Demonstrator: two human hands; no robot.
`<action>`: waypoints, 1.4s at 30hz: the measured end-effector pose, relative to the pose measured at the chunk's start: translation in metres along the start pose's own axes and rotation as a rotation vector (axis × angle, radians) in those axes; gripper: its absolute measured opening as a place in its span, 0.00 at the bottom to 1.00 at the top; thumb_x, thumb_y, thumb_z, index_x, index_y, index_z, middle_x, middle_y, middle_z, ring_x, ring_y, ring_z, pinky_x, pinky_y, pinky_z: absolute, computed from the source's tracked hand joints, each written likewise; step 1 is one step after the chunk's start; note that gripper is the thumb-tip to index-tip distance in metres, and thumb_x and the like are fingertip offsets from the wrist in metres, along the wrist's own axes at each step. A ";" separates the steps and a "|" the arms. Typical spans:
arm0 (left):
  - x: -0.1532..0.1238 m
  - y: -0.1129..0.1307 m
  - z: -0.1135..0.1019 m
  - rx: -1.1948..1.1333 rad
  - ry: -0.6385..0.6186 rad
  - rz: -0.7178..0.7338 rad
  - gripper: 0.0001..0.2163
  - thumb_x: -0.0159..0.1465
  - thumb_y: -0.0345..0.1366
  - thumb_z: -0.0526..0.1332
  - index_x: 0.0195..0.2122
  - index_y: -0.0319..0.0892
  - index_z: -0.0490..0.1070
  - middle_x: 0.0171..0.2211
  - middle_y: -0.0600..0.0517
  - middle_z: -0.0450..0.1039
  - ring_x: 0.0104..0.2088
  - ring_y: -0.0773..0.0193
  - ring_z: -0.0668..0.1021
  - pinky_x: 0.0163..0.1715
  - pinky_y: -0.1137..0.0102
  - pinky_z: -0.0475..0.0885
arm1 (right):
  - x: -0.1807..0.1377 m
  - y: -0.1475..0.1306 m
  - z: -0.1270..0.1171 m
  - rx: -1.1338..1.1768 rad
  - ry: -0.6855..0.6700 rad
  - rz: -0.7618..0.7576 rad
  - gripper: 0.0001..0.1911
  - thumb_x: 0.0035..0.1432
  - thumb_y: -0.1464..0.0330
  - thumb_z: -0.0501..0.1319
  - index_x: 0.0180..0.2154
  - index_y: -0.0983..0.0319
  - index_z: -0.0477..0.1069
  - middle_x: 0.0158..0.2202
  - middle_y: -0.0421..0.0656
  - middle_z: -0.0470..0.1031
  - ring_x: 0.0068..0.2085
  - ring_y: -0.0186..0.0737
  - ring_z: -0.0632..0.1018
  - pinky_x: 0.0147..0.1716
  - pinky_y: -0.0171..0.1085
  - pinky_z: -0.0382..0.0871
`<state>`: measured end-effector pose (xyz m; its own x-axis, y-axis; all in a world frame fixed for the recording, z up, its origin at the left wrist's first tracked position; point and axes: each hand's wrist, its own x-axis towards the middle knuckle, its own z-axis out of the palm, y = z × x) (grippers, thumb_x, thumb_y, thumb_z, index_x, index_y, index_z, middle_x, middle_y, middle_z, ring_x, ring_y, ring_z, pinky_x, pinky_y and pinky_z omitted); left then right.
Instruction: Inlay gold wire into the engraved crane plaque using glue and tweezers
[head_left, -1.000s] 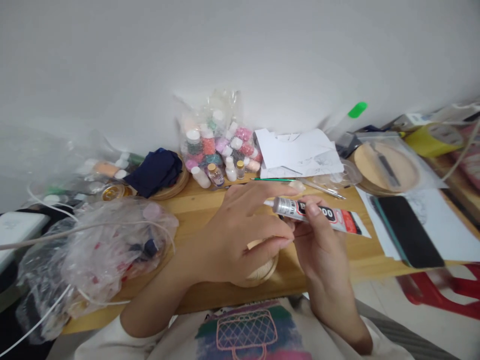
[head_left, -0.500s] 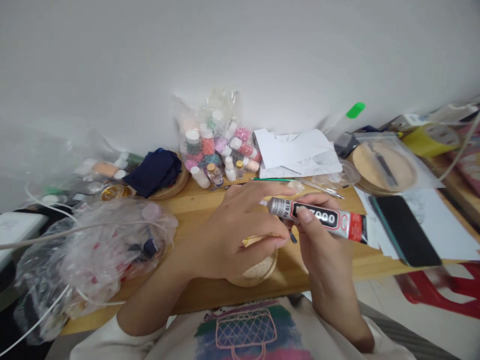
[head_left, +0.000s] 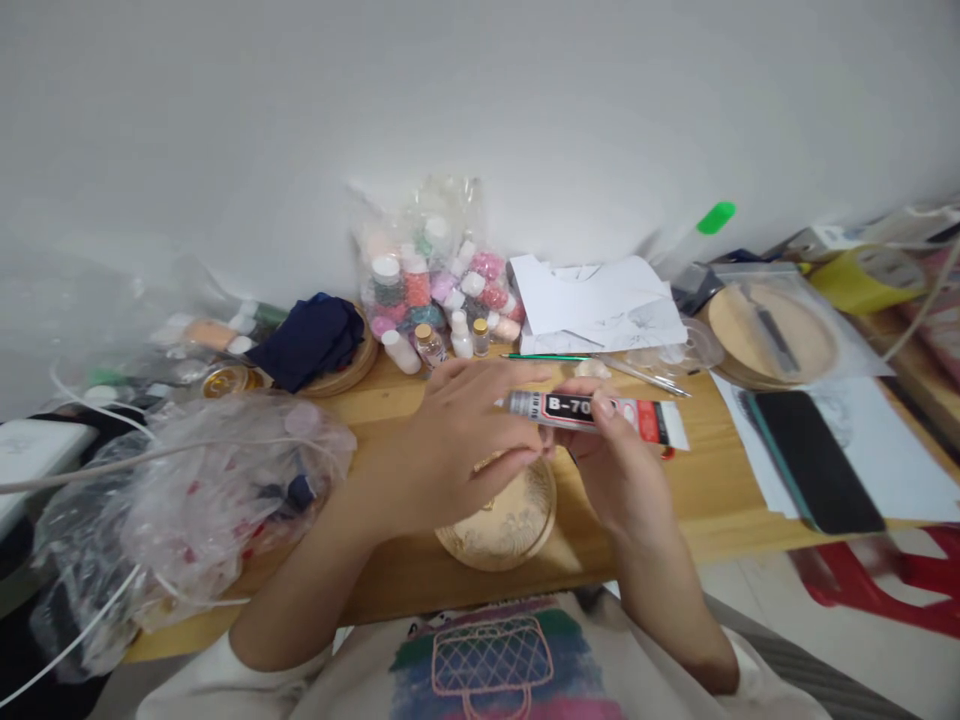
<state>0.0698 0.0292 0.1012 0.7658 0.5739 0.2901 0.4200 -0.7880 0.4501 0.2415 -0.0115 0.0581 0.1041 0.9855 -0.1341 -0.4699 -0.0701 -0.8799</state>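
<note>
My right hand (head_left: 611, 465) grips a glue tube (head_left: 600, 413) marked B-70, silver at the nozzle and red at the tail, held level above the wooden table (head_left: 697, 490). My left hand (head_left: 457, 440) pinches at the tube's nozzle end, fingers closed around its tip. Below both hands a round golden dish (head_left: 504, 527) with an embossed pattern lies on the table near the front edge.
A clear bag of bead bottles (head_left: 435, 280) stands at the back wall. Navy cloth (head_left: 311, 340) rests on a wooden disc. A crumpled plastic bag (head_left: 187, 500) fills the left. White papers (head_left: 600, 300), a green-handled tool (head_left: 547, 357), a round wooden lid (head_left: 772, 335) and a black phone (head_left: 814, 460) lie right.
Both hands rose and shifted slightly left with the tube, uncovering the golden dish below. The tube turned flatter, its label now reading B-70.
</note>
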 end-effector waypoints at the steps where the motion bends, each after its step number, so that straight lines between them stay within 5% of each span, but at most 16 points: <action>1: -0.001 -0.004 0.001 0.018 -0.042 -0.028 0.09 0.69 0.33 0.55 0.37 0.50 0.75 0.57 0.53 0.70 0.58 0.59 0.72 0.56 0.57 0.64 | 0.004 0.002 0.001 0.011 -0.034 0.045 0.17 0.49 0.52 0.69 0.32 0.57 0.73 0.24 0.37 0.73 0.25 0.35 0.73 0.24 0.35 0.68; 6: -0.016 -0.036 0.012 0.078 -0.060 -0.149 0.09 0.67 0.33 0.56 0.35 0.49 0.76 0.49 0.51 0.75 0.50 0.59 0.77 0.50 0.59 0.70 | 0.024 0.017 -0.003 -0.005 -0.109 0.333 0.24 0.40 0.52 0.73 0.34 0.60 0.71 0.26 0.38 0.76 0.26 0.34 0.76 0.24 0.33 0.67; 11: -0.041 -0.076 0.026 0.166 -0.031 -0.223 0.11 0.67 0.34 0.55 0.33 0.44 0.77 0.47 0.47 0.76 0.47 0.56 0.78 0.49 0.53 0.71 | 0.031 0.025 -0.022 -0.184 0.126 0.231 0.24 0.43 0.55 0.71 0.40 0.59 0.71 0.37 0.40 0.78 0.30 0.34 0.78 0.27 0.33 0.70; 18: -0.053 -0.098 0.047 0.228 -0.021 -0.239 0.11 0.65 0.31 0.56 0.30 0.44 0.76 0.41 0.50 0.78 0.44 0.56 0.78 0.51 0.53 0.71 | 0.018 0.029 -0.057 -1.086 0.178 -0.072 0.11 0.55 0.61 0.60 0.35 0.62 0.74 0.33 0.45 0.78 0.32 0.40 0.76 0.32 0.39 0.68; 21: -0.053 -0.093 0.051 0.231 0.009 -0.247 0.09 0.64 0.31 0.57 0.30 0.44 0.76 0.45 0.48 0.78 0.46 0.54 0.78 0.51 0.51 0.71 | 0.008 0.032 -0.063 -1.467 0.117 -0.045 0.05 0.52 0.67 0.62 0.32 0.61 0.74 0.31 0.46 0.77 0.31 0.42 0.75 0.30 0.38 0.64; 24: -0.054 -0.080 0.053 0.210 0.052 -0.252 0.07 0.65 0.32 0.58 0.33 0.42 0.75 0.48 0.45 0.77 0.48 0.53 0.77 0.49 0.52 0.72 | -0.001 0.037 -0.064 -1.602 0.129 -0.025 0.04 0.53 0.68 0.61 0.30 0.61 0.73 0.34 0.49 0.77 0.32 0.44 0.75 0.30 0.40 0.64; 28: -0.057 -0.057 0.055 0.159 0.109 -0.237 0.08 0.68 0.33 0.57 0.35 0.42 0.75 0.45 0.48 0.78 0.46 0.58 0.78 0.47 0.58 0.74 | -0.008 0.041 -0.069 -1.497 0.211 -0.038 0.08 0.57 0.65 0.58 0.30 0.61 0.72 0.31 0.48 0.76 0.31 0.45 0.75 0.30 0.41 0.65; 32: -0.060 -0.042 0.061 0.084 0.178 -0.161 0.07 0.68 0.33 0.57 0.38 0.43 0.75 0.41 0.51 0.81 0.44 0.59 0.79 0.46 0.57 0.74 | -0.017 0.041 -0.079 -1.116 0.243 -0.129 0.11 0.55 0.60 0.61 0.36 0.61 0.72 0.30 0.43 0.76 0.29 0.40 0.75 0.29 0.39 0.67; 36: -0.064 -0.034 0.066 0.055 0.230 -0.145 0.06 0.68 0.34 0.58 0.38 0.46 0.75 0.40 0.54 0.82 0.41 0.60 0.81 0.45 0.57 0.75 | -0.028 0.035 -0.081 -0.744 0.248 -0.165 0.19 0.53 0.66 0.65 0.47 0.56 0.69 0.25 0.34 0.70 0.23 0.33 0.69 0.22 0.33 0.61; 42: -0.068 -0.026 0.070 0.053 0.231 -0.115 0.05 0.68 0.33 0.60 0.38 0.46 0.75 0.39 0.55 0.82 0.40 0.62 0.81 0.43 0.59 0.74 | -0.035 0.024 -0.079 -0.301 0.210 -0.087 0.05 0.52 0.63 0.61 0.31 0.55 0.72 0.18 0.35 0.62 0.19 0.33 0.65 0.17 0.34 0.55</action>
<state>0.0411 -0.0048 0.0108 0.5825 0.6915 0.4272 0.5278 -0.7215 0.4482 0.2962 -0.0595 0.0059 0.3244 0.9388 -0.1157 -0.1758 -0.0603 -0.9826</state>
